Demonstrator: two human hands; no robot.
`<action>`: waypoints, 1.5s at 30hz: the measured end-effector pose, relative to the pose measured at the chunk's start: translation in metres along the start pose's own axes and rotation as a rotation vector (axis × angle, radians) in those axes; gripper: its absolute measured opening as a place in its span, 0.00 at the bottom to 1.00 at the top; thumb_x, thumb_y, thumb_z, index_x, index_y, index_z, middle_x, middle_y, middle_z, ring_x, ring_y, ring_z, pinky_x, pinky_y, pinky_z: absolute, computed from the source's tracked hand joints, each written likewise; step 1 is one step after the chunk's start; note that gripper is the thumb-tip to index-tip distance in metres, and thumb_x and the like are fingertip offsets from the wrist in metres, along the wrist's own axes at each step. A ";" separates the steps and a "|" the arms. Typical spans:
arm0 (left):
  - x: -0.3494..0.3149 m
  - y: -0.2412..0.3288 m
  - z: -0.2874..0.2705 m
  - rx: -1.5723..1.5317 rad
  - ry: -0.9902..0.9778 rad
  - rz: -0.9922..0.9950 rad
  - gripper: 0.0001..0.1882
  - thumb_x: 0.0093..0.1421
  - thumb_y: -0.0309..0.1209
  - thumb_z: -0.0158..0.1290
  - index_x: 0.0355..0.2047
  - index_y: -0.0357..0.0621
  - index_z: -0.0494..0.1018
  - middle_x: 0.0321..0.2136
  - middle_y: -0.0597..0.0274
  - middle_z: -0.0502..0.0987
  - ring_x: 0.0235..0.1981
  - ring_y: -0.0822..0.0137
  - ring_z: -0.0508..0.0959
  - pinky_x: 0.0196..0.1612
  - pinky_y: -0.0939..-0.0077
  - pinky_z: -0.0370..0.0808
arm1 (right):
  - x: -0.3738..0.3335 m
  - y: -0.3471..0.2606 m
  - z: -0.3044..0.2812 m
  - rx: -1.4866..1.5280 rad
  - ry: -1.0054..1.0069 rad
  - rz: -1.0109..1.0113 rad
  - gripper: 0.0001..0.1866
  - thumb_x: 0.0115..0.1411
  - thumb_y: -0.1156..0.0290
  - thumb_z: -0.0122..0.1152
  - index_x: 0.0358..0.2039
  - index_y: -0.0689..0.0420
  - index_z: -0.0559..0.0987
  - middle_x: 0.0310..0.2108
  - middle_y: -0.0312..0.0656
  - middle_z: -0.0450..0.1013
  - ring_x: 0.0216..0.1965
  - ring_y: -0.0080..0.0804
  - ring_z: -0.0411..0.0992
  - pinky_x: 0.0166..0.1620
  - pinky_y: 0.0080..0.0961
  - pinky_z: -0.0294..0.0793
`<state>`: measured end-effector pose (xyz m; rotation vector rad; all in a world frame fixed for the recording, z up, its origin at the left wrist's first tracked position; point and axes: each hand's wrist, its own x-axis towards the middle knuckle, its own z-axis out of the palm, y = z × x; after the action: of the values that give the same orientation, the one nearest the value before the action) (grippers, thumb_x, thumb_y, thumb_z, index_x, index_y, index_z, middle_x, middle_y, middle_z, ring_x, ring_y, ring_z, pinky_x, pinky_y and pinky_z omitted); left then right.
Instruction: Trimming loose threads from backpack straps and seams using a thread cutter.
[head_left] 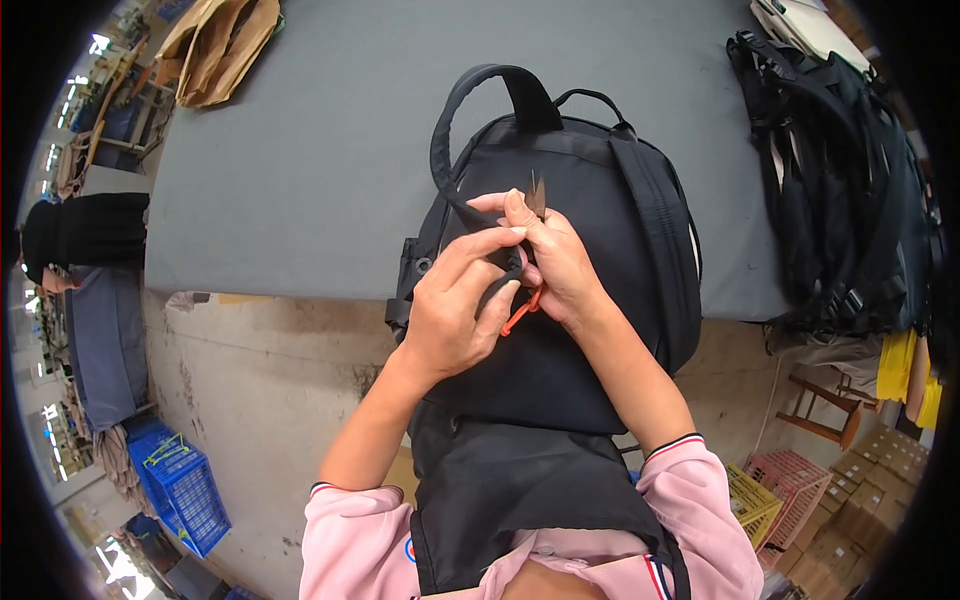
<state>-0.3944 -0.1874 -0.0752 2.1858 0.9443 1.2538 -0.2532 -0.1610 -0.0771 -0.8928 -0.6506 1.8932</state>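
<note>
A black backpack (pixel 560 370) lies on the grey-covered table, its lower end reaching over the near edge towards my body. My left hand (pixel 455 300) is closed on the backpack's shoulder strap (pixel 445 130), pinching its folded lower end between thumb and fingers. Close against it, my right hand (pixel 560 262) grips a small pair of thread snips (pixel 537 197) with the blades pointing up and away. An orange cord loop (pixel 521 312) hangs below the right palm. Its fingertips also touch the strap. The snips' handles are hidden in the palm.
More black backpacks (pixel 840 190) are piled at the table's right end. A brown paper bag (pixel 220 50) stands at the far left corner of the grey table (pixel 300 150). On the floor are a blue crate (pixel 185 490), a pink crate (pixel 790 490) and cardboard boxes (pixel 860 500). A person's dark sleeve (pixel 95 230) shows left.
</note>
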 end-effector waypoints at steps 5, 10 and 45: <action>-0.012 -0.003 0.001 -0.644 0.282 -0.679 0.09 0.62 0.31 0.46 0.30 0.38 0.68 0.34 0.57 0.69 0.25 0.71 0.73 0.27 0.81 0.72 | -0.007 0.008 0.011 -0.106 0.101 -0.172 0.15 0.66 0.62 0.47 0.41 0.61 0.73 0.16 0.30 0.62 0.12 0.12 0.51 0.16 0.10 0.52; -0.006 0.003 -0.002 -0.850 0.340 -0.926 0.15 0.67 0.39 0.39 0.35 0.39 0.69 0.20 0.64 0.71 0.19 0.76 0.70 0.25 0.83 0.68 | -0.024 0.014 0.000 -0.740 0.191 -0.408 0.10 0.58 0.71 0.57 0.39 0.60 0.71 0.23 0.36 0.70 0.21 0.21 0.68 0.26 0.17 0.66; -0.032 -0.016 0.001 -0.682 0.243 -0.822 0.12 0.66 0.34 0.39 0.32 0.40 0.67 0.26 0.64 0.70 0.21 0.77 0.70 0.26 0.83 0.70 | -0.039 0.005 -0.007 -1.407 0.130 -0.925 0.16 0.42 0.77 0.66 0.36 0.56 0.78 0.24 0.36 0.68 0.20 0.29 0.68 0.23 0.23 0.66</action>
<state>-0.4104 -0.2006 -0.1042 0.9729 1.1193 1.1723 -0.2379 -0.1974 -0.0726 -1.1631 -1.9553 0.3468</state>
